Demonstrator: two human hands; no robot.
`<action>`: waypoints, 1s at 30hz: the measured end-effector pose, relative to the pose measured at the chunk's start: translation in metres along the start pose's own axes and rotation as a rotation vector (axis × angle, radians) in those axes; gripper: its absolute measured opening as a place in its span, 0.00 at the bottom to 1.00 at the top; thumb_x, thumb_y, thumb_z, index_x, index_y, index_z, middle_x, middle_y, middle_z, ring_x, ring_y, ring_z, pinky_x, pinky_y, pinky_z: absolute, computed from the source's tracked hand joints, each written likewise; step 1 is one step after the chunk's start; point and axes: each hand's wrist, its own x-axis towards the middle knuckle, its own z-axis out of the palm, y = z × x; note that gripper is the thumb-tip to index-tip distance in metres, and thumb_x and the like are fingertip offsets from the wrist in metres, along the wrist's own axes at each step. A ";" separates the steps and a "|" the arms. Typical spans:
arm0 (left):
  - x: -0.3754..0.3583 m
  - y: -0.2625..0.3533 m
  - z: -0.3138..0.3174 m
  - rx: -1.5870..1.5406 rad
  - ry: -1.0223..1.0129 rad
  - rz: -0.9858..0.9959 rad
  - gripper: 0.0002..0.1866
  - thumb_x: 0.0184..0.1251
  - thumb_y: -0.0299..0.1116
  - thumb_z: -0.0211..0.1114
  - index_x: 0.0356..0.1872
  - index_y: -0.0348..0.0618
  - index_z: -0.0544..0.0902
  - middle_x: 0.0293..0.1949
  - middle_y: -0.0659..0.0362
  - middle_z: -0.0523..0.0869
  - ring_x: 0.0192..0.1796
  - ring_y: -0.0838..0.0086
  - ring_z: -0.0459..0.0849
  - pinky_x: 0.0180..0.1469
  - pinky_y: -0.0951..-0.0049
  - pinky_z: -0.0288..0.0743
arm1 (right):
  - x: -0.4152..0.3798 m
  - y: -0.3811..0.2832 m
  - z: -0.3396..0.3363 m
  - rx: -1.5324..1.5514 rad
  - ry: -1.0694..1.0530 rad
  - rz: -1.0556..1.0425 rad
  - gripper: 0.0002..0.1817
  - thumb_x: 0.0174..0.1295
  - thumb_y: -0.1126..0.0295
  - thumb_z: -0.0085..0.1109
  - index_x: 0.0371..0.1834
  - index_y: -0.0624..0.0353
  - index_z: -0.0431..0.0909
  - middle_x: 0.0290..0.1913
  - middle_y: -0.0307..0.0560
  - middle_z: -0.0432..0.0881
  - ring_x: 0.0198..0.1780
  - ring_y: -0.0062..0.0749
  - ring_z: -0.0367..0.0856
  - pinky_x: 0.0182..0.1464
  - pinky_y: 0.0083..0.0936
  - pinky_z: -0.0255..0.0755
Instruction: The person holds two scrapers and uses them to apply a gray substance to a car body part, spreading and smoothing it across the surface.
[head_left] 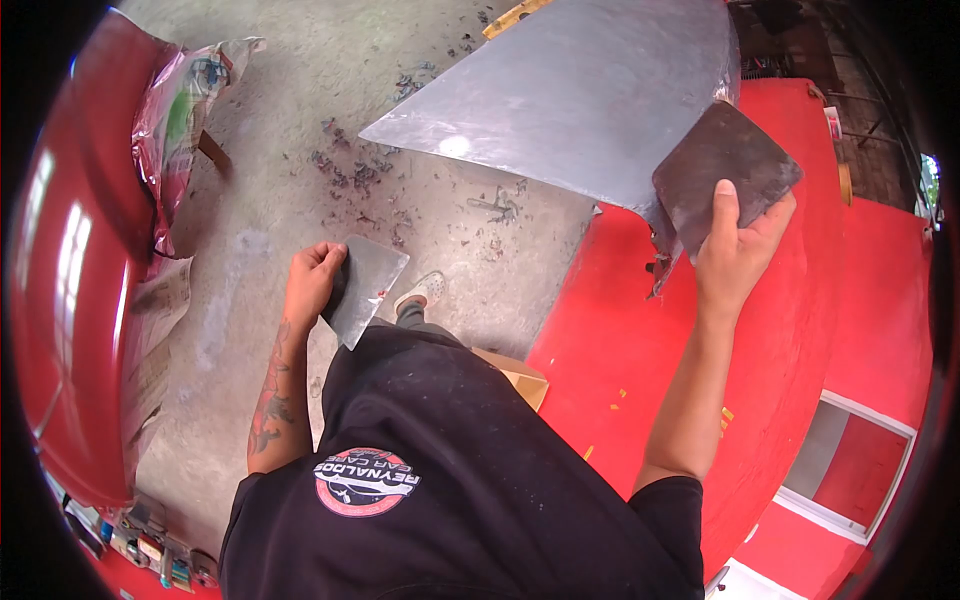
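My left hand (pixel 312 280) grips one edge of a thin, clear-grey rectangular sheet (pixel 372 285), which has a dark edge near the fingers and a small pale and red smudge. It is held low over the floor at my left side. On the other side, my right hand (pixel 745 240) is closed on a dark brown, square flat plate (pixel 728 165), its thumb lying across the face and its fingers mostly hidden behind. That plate overlaps the corner of a large grey, smooth car panel (pixel 570 95) in this view. Torn dark masking material (pixel 662 250) hangs below that corner.
A red surface (pixel 640 330) runs along my right, with a white-framed window (pixel 845 465) beyond it. Glossy dark red bodywork (pixel 80 250) with plastic and paper masking (pixel 175 140) stands at left. Dark scraps (pixel 350 170) litter the concrete floor (pixel 270 190). A cardboard box (pixel 515 375) sits beside me.
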 end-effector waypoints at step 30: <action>-0.004 0.006 0.001 0.020 -0.006 -0.015 0.14 0.71 0.37 0.60 0.31 0.37 0.83 0.24 0.69 0.79 0.27 0.86 0.72 0.31 0.79 0.66 | -0.031 -0.001 0.014 0.185 0.214 -0.004 0.20 0.67 0.74 0.58 0.57 0.67 0.62 0.54 0.52 0.74 0.54 0.31 0.75 0.58 0.29 0.70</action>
